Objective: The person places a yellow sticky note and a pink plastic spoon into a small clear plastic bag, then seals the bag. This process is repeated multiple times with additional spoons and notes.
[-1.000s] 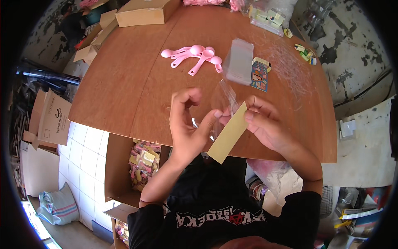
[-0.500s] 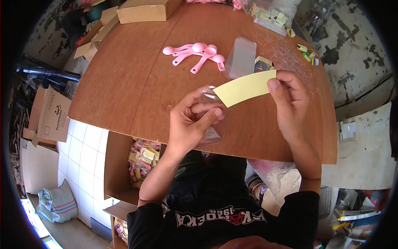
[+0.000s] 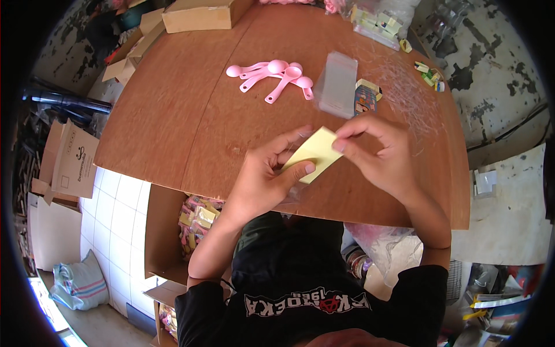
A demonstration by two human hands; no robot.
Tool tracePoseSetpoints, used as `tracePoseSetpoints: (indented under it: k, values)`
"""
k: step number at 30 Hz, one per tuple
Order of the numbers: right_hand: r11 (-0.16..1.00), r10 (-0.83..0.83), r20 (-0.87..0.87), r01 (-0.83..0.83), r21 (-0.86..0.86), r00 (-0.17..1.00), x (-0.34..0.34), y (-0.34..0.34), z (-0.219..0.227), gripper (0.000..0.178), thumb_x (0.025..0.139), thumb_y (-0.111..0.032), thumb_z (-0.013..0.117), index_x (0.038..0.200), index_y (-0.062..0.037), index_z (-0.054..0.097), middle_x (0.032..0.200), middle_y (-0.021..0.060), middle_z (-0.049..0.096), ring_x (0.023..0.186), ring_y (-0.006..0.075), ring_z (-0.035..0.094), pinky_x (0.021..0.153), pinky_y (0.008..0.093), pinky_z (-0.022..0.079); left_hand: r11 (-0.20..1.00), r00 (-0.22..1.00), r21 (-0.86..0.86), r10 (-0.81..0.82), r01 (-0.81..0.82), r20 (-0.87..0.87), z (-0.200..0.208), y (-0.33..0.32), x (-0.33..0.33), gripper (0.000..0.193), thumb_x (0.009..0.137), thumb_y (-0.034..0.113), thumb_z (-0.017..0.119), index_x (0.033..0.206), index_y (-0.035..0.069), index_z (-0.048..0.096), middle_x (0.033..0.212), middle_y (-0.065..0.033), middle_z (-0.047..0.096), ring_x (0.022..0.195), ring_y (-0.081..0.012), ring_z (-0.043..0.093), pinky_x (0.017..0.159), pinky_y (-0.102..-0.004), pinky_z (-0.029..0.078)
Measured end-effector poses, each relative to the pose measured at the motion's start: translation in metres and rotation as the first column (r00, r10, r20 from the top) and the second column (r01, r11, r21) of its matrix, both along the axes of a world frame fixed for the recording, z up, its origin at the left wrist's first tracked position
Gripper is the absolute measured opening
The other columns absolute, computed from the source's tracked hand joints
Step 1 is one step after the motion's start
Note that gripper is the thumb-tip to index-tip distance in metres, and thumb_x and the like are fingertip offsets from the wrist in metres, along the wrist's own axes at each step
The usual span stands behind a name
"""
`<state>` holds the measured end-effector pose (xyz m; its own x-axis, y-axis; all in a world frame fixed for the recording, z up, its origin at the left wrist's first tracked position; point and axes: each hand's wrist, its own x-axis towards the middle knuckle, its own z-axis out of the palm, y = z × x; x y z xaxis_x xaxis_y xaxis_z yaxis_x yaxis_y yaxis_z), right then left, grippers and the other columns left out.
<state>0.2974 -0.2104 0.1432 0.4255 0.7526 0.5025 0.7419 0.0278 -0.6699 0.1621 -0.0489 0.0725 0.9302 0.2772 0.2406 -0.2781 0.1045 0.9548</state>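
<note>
Both hands hold one yellow card (image 3: 313,154) just above the near edge of the brown tabletop (image 3: 191,115). Left hand (image 3: 267,179) pinches its near end with thumb and fingers, and a clear bag (image 3: 293,194) hangs under it. Right hand (image 3: 378,155) pinches the far end. Further off lie some pink spoons (image 3: 272,75) in a pile, too bunched to count, and one stack of clear bags (image 3: 336,84). One cardboard box (image 3: 199,14) sits at the far edge. White floor tiles (image 3: 118,202) show below.

yellow card (image 3: 313,152) | flat, tilted | pinched over clear bag (image 3: 296,191) | table edge
</note>
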Motion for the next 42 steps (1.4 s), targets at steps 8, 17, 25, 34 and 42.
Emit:
tracePoseSetpoints:
  k: [8,17,25,34,42]
  values:
    - [0.936,0.245,-0.047,-0.249,-0.251,0.968,-0.008,-0.002,0.002,0.021,0.083,-0.006,0.073,0.103,-0.0015,0.071,0.115,0.0152,0.065,0.108,0.0277,0.064,0.093,0.0377,0.049,0.970,0.999,0.244,0.000,0.009,-0.038,0.008,-0.003,-0.004,0.050,0.092,-0.002,0.064,0.139,-0.008,0.047,0.114,-0.0156,0.069,0.104,-0.0120,0.064,0.090,-0.0269,0.052]
    - [0.766,0.193,-0.152,-0.245,-0.594,0.969,-0.021,0.015,0.007,0.024,0.081,0.003,0.070,0.105,0.0021,0.069,0.094,0.0156,0.071,0.091,0.0290,0.070,0.080,0.0340,0.055,0.824,0.949,0.497,0.145,-0.272,0.281,0.013,-0.006,-0.009,0.047,0.084,0.000,0.073,0.128,-0.004,0.059,0.125,-0.0165,0.066,0.108,-0.0206,0.067,0.093,-0.0332,0.053]
    - [0.829,0.323,-0.341,-0.438,-0.347,0.883,0.040,0.074,-0.017,0.017,0.091,-0.007,0.068,0.106,-0.0024,0.073,0.079,0.0076,0.071,0.070,0.0111,0.066,0.068,0.0280,0.052,0.849,0.950,0.437,0.311,-0.295,0.039,-0.010,0.023,-0.030,0.038,0.086,0.005,0.074,0.121,0.000,0.061,0.097,-0.0199,0.072,0.092,-0.0288,0.073,0.077,-0.0346,0.055]
    - [0.952,0.129,0.860,0.181,-0.246,0.493,0.107,0.149,-0.072,0.020,0.084,-0.006,0.063,0.101,-0.0105,0.073,0.105,0.0045,0.061,0.100,0.0218,0.058,0.077,0.0362,0.052,0.919,0.951,0.312,0.289,-0.242,-0.112,-0.008,0.035,-0.039,0.038,0.088,-0.001,0.070,0.124,-0.005,0.059,0.095,-0.0074,0.070,0.085,-0.0045,0.059,0.074,-0.0221,0.049]
    - [0.964,-0.030,0.174,0.075,-0.255,0.984,0.094,0.115,-0.054,0.012,0.089,-0.008,0.065,0.101,-0.0071,0.068,0.112,0.0064,0.063,0.106,0.0172,0.059,0.083,0.0358,0.052,0.945,0.967,0.227,0.252,-0.236,-0.041,-0.018,0.035,-0.035,0.044,0.090,-0.002,0.068,0.131,-0.006,0.052,0.105,-0.0068,0.068,0.092,-0.0053,0.059,0.078,-0.0214,0.049]
